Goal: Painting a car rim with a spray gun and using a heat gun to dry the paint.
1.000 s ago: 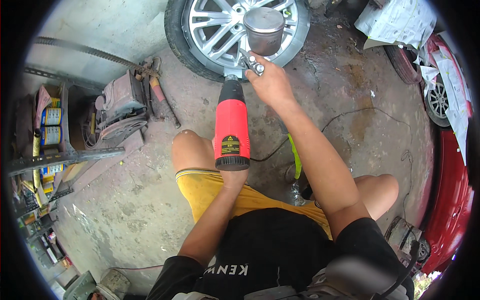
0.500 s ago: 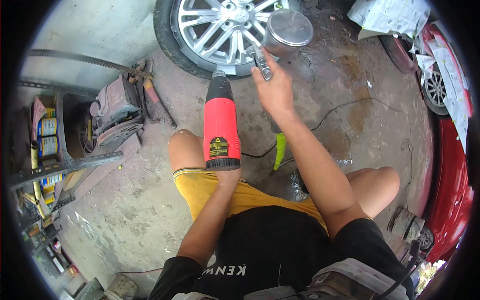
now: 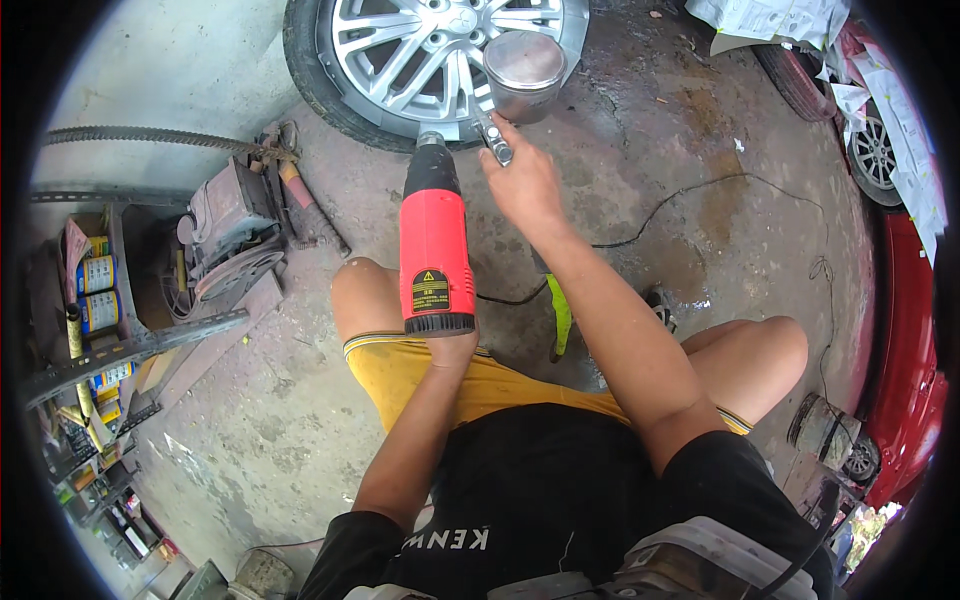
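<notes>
My left hand [image 3: 456, 347] is mostly hidden behind a red and black heat gun [image 3: 437, 245], closed round its grip. The heat gun's metal nozzle points at the lower rim of a silver alloy wheel [image 3: 417, 65] with a black tyre [image 3: 318, 95]. Grey masking strips line the gap between rim and tyre. In my right hand [image 3: 528, 188] is a metal spray gun [image 3: 497, 140], whose round silver cup [image 3: 525, 80] overlaps the wheel's right side. The fingers curl round the spray gun's body; its far end is partly hidden by the cup.
Shelving [image 3: 140, 345] with cans and a dusty machine [image 3: 228, 205] stands at the left. A long-handled tool [image 3: 312, 205] lies on the floor. A black cord [image 3: 670, 205] crosses the concrete. On the right is a red car [image 3: 900, 370] with paper-covered parts. Between my legs is a lime-green object [image 3: 561, 315].
My right hand and the spray gun have moved left, bringing the cup further over the wheel. The wheel sits slightly higher and further left in view. The heat gun stays near the rim.
</notes>
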`<state>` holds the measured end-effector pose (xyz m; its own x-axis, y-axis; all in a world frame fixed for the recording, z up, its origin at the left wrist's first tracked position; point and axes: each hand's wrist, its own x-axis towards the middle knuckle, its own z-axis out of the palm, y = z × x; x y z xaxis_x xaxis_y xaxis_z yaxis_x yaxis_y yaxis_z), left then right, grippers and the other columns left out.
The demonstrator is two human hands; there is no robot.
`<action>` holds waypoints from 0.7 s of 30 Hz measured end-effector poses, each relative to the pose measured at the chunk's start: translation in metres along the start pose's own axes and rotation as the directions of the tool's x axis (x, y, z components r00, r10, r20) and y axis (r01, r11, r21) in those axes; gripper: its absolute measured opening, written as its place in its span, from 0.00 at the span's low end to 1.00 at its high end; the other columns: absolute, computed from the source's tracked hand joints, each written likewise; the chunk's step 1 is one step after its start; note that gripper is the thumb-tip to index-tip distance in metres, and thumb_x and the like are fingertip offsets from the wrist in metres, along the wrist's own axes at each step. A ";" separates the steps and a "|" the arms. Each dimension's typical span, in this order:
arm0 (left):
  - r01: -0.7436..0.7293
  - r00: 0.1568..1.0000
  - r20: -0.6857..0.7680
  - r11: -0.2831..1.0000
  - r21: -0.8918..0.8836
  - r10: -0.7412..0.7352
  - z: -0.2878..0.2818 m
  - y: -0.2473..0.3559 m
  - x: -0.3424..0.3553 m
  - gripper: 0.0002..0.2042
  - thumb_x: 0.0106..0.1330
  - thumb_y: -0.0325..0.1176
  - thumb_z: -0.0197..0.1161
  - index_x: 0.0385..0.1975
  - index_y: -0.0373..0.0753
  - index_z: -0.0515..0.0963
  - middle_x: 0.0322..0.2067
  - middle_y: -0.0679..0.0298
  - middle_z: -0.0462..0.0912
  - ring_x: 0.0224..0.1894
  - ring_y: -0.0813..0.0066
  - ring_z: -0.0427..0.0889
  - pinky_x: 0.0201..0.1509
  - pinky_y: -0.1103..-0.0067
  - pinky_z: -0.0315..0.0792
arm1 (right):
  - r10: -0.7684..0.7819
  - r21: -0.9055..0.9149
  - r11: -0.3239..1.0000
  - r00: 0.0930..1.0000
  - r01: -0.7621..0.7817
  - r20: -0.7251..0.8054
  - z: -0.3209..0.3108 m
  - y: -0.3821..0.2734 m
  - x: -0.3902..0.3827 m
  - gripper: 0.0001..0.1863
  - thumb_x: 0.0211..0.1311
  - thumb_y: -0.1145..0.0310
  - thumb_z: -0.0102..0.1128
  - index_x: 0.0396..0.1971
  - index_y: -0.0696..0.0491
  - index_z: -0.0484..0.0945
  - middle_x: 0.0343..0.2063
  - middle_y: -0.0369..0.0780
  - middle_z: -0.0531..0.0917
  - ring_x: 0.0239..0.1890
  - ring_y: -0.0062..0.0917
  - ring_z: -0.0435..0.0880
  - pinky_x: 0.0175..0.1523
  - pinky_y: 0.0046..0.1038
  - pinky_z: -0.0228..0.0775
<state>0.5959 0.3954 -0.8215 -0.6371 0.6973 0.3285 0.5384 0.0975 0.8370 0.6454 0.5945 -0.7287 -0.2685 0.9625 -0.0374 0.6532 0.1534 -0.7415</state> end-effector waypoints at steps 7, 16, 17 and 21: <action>0.040 0.999 0.002 0.999 -0.013 -0.040 -0.004 0.007 0.004 0.08 0.70 0.30 0.65 0.41 0.33 0.78 0.35 0.58 0.81 0.38 0.64 0.79 0.46 0.68 0.74 | 0.031 0.072 0.997 0.999 -0.030 -0.016 0.001 0.000 -0.002 0.30 0.62 0.61 0.64 0.66 0.43 0.73 0.44 0.56 0.85 0.49 0.52 0.83 0.56 0.45 0.74; -0.044 0.996 0.084 0.993 0.107 0.035 -0.003 -0.010 0.000 0.07 0.70 0.30 0.65 0.39 0.32 0.78 0.33 0.61 0.81 0.35 0.68 0.79 0.42 0.71 0.74 | 0.086 0.094 0.992 0.996 -0.088 0.026 -0.016 0.004 -0.013 0.31 0.63 0.59 0.64 0.67 0.41 0.72 0.45 0.55 0.85 0.50 0.52 0.83 0.56 0.44 0.73; -0.108 0.987 0.133 0.982 0.153 0.087 -0.004 -0.008 0.001 0.07 0.70 0.30 0.65 0.39 0.32 0.78 0.32 0.62 0.81 0.35 0.69 0.79 0.41 0.71 0.74 | 0.076 0.123 0.989 0.997 -0.078 0.026 -0.021 0.009 -0.016 0.31 0.63 0.59 0.64 0.68 0.40 0.72 0.46 0.55 0.85 0.50 0.51 0.83 0.57 0.43 0.73; -0.037 0.986 0.167 0.978 0.205 0.002 -0.005 0.019 0.006 0.08 0.70 0.32 0.65 0.37 0.33 0.78 0.32 0.62 0.82 0.33 0.71 0.79 0.39 0.73 0.73 | 0.015 0.273 0.962 1.000 -0.019 0.017 -0.036 0.036 -0.015 0.31 0.62 0.57 0.65 0.67 0.38 0.73 0.46 0.52 0.85 0.51 0.48 0.83 0.57 0.40 0.74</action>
<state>0.5990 0.3979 -0.8012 -0.5351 0.8062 0.2526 0.6631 0.2156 0.7168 0.6987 0.5933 -0.7305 -0.2703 0.9609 -0.0598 0.4397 0.0679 -0.8956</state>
